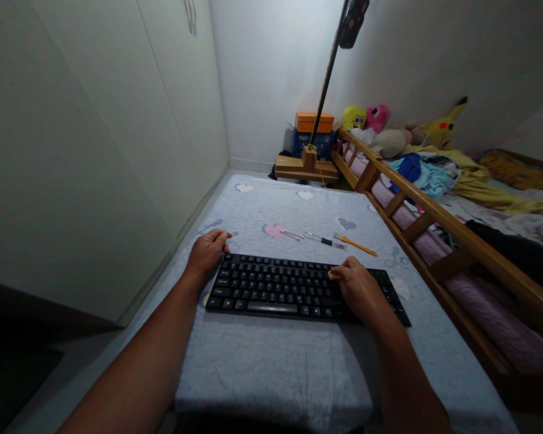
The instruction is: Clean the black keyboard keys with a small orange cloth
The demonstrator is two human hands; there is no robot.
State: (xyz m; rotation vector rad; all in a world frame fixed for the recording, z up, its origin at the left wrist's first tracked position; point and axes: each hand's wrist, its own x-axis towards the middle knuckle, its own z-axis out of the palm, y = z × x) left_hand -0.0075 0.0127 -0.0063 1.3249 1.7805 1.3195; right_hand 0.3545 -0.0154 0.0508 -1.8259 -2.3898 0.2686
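A black keyboard [276, 286] lies flat on the cloth-covered table, its space bar side towards me. Curled by its far left corner is my left hand [207, 256]; the fingers are closed, and whatever may be in them is hidden. My right hand [357, 289] is over the right part of the keys, thumb and fingers pinched together. A small pale-orange bit [332, 274] shows at its fingertips, too small to name. Beyond the keyboard lie thin white sticks [293, 234], a slim tool with a black grip [326, 242] and a yellow-handled brush [359, 245].
A wooden bed rail [416, 208] runs along the table's right side, with bedding and plush toys [377, 117] behind it. White cupboard doors [117, 120] stand on the left. Past the far edge are a pole on a wooden base [308, 166] and stacked boxes [314, 122].
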